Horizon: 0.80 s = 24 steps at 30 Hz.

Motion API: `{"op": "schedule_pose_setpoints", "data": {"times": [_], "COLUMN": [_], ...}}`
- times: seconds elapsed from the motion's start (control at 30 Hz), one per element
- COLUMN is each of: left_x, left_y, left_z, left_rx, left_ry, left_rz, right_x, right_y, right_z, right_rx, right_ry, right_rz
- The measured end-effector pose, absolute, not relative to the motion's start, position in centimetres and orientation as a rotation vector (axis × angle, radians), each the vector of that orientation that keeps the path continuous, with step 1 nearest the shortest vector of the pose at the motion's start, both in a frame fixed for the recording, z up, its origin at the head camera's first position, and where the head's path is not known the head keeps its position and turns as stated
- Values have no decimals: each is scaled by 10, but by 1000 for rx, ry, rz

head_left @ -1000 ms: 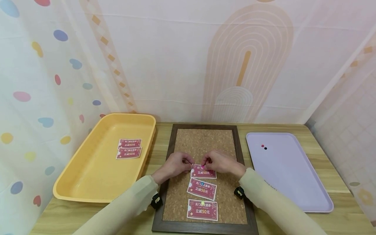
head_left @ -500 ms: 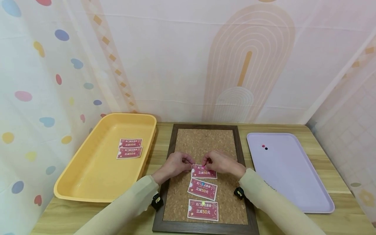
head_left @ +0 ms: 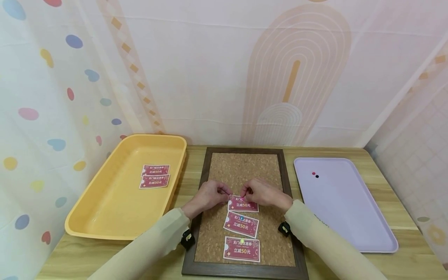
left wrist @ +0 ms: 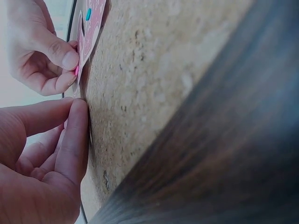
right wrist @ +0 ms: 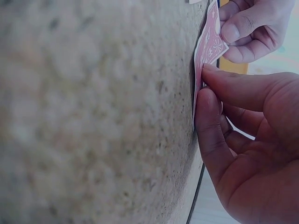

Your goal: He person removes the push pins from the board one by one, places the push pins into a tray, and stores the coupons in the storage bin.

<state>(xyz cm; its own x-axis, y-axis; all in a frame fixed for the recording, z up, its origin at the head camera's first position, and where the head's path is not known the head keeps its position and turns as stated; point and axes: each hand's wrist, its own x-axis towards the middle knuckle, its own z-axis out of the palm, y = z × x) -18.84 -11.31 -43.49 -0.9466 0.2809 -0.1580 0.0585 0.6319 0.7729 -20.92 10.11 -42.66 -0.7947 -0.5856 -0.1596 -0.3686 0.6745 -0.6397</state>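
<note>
Upper coupon (head_left: 244, 205) is resting on the cork board (head_left: 245, 169), the left hand's grip (head_left: 211, 193) pinching its upper left corner — the right hand's grip (head_left: 260, 191) is pinching a pink pin (left wrist: 77, 70) at the top edge. Two pinned coupons (head_left: 241, 225) are lying below. On the desk (head_left: 191, 167), a yellow tray (head_left: 115, 210) is holding two more coupons (head_left: 154, 182), a lilac tray (head_left: 343, 198) red and black pieces (head_left: 313, 174).

Head view's shot from above, facing forward and down, well back, with the board (head_left: 231, 169) at 6 o'clock, yellow tray (head_left: 112, 206) at 8, purple tray (head_left: 336, 194) at 4. Wrist views are shot super close, nearly flat along the board, tipped sideways. Left hand (left wrist: 44, 158) is caught at 8 in the left one, right hand (right wrist: 257, 144) at 4 in the right; both hands and the coupon (right wrist: 207, 42) are shared.
</note>
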Motion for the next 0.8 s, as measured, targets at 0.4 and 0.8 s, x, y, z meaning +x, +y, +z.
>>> {"op": "schedule_pose_setpoints", "data": {"times": [0.4, 0.8], "left_x": [-187, -188], "left_y": [-112, -112], "left_z": [-435, -435], "left_rx": [284, 274], "left_ry": [2587, 2592], "left_rz": [1233, 1230], "right_x": [-209, -210], "right_y": [102, 102], "right_z": [-428, -428], "right_rx": [-756, -774], "right_ry": [2541, 2502], "right_rz": [-839, -860]}}
